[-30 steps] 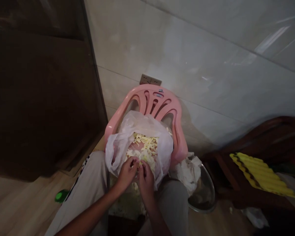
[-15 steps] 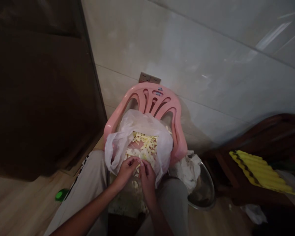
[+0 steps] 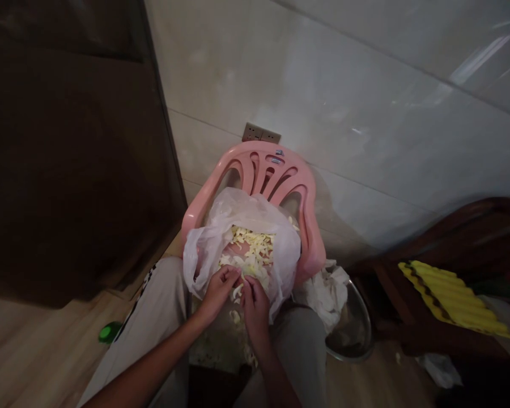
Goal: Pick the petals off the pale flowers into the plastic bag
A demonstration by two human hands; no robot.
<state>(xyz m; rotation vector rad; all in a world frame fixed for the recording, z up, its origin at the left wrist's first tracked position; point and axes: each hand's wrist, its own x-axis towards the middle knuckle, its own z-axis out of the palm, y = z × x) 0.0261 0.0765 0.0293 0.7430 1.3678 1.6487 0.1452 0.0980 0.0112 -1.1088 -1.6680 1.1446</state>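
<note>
A thin white plastic bag point(image 3: 204, 255) lies open on the seat of a small pink plastic chair point(image 3: 263, 170). Inside is a heap of pale yellow pieces point(image 3: 253, 255), perhaps peeled cloves or husks. My left hand point(image 3: 219, 292) and my right hand point(image 3: 255, 309) meet at the bag's near edge, fingers curled together and pinching a small pale piece between them. More pale scraps lie below my hands, between my knees.
A metal bowl point(image 3: 352, 334) with crumpled white plastic point(image 3: 327, 292) sits on the floor right of the chair. Dark wooden furniture with a yellow ridged item point(image 3: 450, 300) stands at the right. A green cap point(image 3: 109, 332) lies on the floor at the left. A tiled wall with a socket point(image 3: 261, 134) is behind.
Both hands have stayed at the bag's near edge, fingers shifting slightly on the small piece. The view has drifted a little.
</note>
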